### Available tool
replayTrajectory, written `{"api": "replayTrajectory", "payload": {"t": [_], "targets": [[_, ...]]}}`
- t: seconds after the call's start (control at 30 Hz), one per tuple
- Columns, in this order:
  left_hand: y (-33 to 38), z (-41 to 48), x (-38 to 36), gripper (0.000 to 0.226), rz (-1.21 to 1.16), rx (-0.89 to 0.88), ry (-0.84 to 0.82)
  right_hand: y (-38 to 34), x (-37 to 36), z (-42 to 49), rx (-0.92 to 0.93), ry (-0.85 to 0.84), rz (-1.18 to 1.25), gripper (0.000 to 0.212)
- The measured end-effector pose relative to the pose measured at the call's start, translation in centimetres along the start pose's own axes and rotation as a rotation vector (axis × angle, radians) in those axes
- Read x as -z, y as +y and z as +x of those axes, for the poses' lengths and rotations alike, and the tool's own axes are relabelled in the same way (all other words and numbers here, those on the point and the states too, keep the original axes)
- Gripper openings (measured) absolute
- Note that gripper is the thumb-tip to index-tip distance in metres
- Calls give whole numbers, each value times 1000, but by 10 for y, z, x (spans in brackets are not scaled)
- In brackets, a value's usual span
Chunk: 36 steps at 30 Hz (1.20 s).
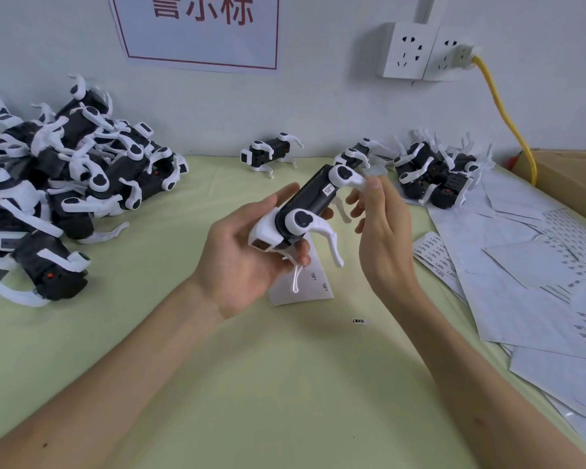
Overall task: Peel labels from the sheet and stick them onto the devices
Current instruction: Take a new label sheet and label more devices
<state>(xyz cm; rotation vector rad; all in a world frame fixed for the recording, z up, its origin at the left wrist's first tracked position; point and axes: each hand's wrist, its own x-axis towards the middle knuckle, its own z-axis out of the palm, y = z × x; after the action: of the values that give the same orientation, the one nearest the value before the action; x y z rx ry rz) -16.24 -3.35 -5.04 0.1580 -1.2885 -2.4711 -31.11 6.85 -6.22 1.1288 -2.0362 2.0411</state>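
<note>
My left hand [251, 252] cradles a black-and-white robot-dog device [305, 211] above the middle of the table, its fingers curled round the head end. A small label [328, 190] sits on the device's black body. My right hand [383, 228] pinches the device's upper white leg [354, 179] between thumb and fingers. Under the device lies a label sheet [313, 286] with a few labels left on it. One loose label [361, 321] lies on the cloth nearer to me.
A big pile of devices [65, 184] fills the left of the green table cloth [251, 384]. A smaller pile [437, 170] and single devices [271, 152] stand at the back. Spent backing sheets [521, 282] cover the right side beside a cardboard box [569, 177]. A yellow cable [508, 120] hangs from wall sockets.
</note>
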Motion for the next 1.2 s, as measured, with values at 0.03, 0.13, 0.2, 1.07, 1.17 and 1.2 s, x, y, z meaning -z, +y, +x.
{"api": "replayTrajectory", "payload": {"t": [0.03,0.13,0.2,1.07,1.17,1.2], "targets": [[0,1,0,81,22,-9,-1,0,0,0,5,-8,-8,47],[-1,1,3,57,46,-18,16,-1,1,0,50,-120,-16,43],[-1,1,6,35,44,6,72,1,4,3,54,-263,-19,39],[-1,7,25,66,-78,185,189,-4,19,12,-215,-619,204,37],[0,8,28,64,-104,172,232,-3,26,16,-250,-658,221,39],[1,9,27,64,-103,168,225,-3,27,17,-252,-644,228,39]]}}
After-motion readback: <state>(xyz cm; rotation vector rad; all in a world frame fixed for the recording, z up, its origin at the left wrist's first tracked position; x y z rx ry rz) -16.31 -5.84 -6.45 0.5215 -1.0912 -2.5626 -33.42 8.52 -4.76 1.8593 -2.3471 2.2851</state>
